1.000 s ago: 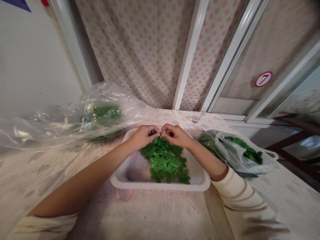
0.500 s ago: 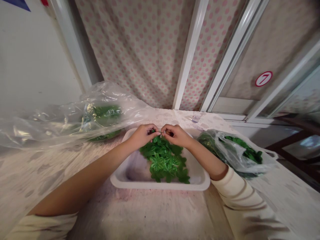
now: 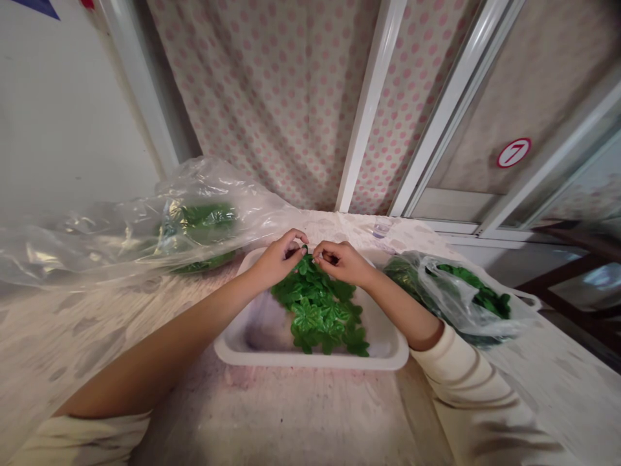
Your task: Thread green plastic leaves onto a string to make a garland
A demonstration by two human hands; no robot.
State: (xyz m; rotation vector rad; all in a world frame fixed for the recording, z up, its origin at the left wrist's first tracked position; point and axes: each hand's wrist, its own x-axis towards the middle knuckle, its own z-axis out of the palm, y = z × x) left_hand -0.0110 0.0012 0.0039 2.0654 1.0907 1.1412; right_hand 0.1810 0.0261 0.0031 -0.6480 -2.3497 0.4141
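My left hand (image 3: 281, 259) is above the far side of a white plastic tray (image 3: 310, 361), thumb and forefinger curled around a small green leaf tip (image 3: 305, 248). Close beside it, the thumb and fingers of my right hand (image 3: 338, 261) are pinched together; whatever lies between them is too small to make out. Glossy green lobed leaves (image 3: 320, 317), which look artificial, are heaped in the tray below both hands. The pile's upper end rises to my fingertips.
A large clear plastic bag (image 3: 218, 188) with green material inside lies to the left. On the right sits a smaller clear bag (image 3: 451, 298) of green leaves. A small clear cup-like item (image 3: 381, 228) stands behind the tray, before a dotted curtain (image 3: 272, 97).
My left forefinger has lifted and the fingertips of my two hands have drawn slightly apart. A green leaf tip now shows at my left thumb. The right hand has barely moved.
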